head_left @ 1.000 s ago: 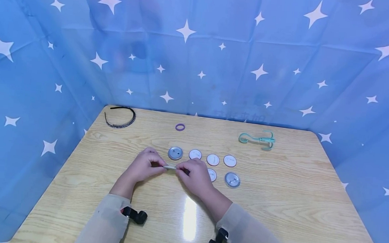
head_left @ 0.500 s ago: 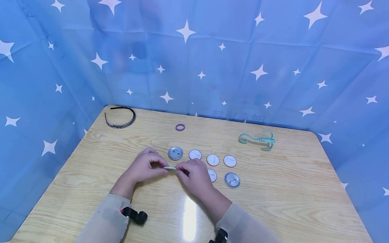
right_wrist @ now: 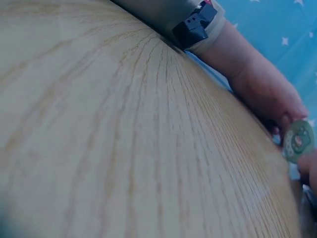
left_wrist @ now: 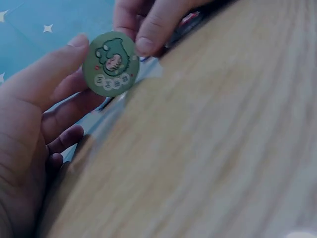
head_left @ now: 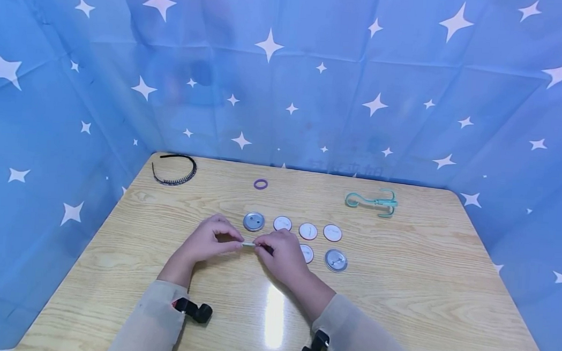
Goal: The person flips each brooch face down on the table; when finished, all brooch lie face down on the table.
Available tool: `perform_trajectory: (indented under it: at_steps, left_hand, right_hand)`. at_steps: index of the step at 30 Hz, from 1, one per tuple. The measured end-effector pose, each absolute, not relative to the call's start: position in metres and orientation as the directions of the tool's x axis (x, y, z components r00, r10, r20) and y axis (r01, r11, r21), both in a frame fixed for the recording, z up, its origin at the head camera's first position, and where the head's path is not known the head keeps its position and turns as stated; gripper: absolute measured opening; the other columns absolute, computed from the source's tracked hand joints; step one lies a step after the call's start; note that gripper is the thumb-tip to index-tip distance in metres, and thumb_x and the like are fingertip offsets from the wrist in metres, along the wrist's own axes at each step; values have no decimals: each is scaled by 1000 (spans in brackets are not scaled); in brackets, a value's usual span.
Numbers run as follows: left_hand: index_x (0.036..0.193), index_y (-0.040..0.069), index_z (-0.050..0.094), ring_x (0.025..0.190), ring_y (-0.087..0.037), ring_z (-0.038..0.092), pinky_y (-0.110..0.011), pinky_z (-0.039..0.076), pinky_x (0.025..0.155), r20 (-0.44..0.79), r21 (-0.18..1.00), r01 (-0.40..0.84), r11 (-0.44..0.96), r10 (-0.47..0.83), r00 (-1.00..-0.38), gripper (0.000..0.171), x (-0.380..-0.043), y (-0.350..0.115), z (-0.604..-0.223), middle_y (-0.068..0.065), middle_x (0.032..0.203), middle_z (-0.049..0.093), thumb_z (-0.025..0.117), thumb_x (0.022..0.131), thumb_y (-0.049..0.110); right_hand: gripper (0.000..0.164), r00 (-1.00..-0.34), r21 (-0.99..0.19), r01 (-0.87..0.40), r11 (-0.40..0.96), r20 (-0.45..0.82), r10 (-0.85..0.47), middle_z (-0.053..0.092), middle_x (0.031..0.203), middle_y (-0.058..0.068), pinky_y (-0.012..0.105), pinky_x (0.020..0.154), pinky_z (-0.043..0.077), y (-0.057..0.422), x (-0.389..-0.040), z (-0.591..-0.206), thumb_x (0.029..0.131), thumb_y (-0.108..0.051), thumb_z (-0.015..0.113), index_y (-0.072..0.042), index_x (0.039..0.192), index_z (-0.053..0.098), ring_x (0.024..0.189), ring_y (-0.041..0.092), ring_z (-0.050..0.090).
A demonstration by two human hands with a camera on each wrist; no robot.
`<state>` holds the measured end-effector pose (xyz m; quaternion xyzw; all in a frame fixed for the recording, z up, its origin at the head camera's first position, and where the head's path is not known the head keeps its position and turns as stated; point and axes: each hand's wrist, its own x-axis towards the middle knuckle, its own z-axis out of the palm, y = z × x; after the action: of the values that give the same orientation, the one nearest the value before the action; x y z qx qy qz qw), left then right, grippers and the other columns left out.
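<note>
A round green pin badge (left_wrist: 111, 64) with a cartoon figure and white lettering is held between both hands, just above the table. My left hand (head_left: 210, 239) holds its left edge, thumb in front and other fingers partly behind it in the left wrist view. The right hand (head_left: 283, 255) pinches the opposite edge between thumb and finger. Beyond the hands, several more badges lie back side up: a silver badge (head_left: 253, 221), white-backed badges (head_left: 308, 231) and a larger silver badge (head_left: 336, 260). The right hand partly hides two of the white-backed ones.
A black toothed headband (head_left: 174, 177) lies at the table's back left corner. Further along the back are a purple ring-shaped band (head_left: 260, 184) and a teal hook-shaped item (head_left: 376, 201). A blue star-patterned curtain (head_left: 287, 79) stands behind the wooden table (head_left: 425, 270).
The held badge looks slightly tilted and shifted right between the fingers. Both hands stay almost in place, and the things on the table have not moved.
</note>
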<state>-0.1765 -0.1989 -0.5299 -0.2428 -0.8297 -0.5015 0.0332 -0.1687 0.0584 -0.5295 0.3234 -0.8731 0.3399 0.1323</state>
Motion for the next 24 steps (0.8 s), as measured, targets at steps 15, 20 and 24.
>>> perform_trajectory:
  at_steps: [15, 20, 24]
  left_hand:
    - [95, 23, 87, 103, -22, 60, -38, 47, 91, 255, 808, 406, 427, 369, -894, 15, -174, -198, -528, 4, 101, 71, 95, 83, 20]
    - [94, 24, 87, 103, -20, 59, -40, 47, 91, 252, 798, 408, 443, 370, -894, 15, -174, -199, -527, 4, 101, 71, 95, 82, 19]
    - [95, 24, 87, 104, -20, 59, -41, 47, 92, 245, 801, 400, 446, 365, -898, 17, -174, -199, -527, 3, 103, 70, 96, 81, 20]
  right_hand:
    - [9, -722, -445, -691, 570, 472, -506, 80, 97, -8, 35, 89, 53, 59, -170, -532, 93, -15, 82, -21, 100, 84, 90, 13, 72]
    - [8, -714, -441, -699, 564, 484, -507, 80, 95, -8, 35, 88, 53, 58, -170, -531, 91, -16, 84, -21, 98, 84, 88, 13, 72]
    - [7, -684, -426, -728, 538, 511, -521, 80, 94, -7, 34, 87, 53, 57, -170, -529, 90, -20, 86, -19, 97, 84, 88, 13, 73]
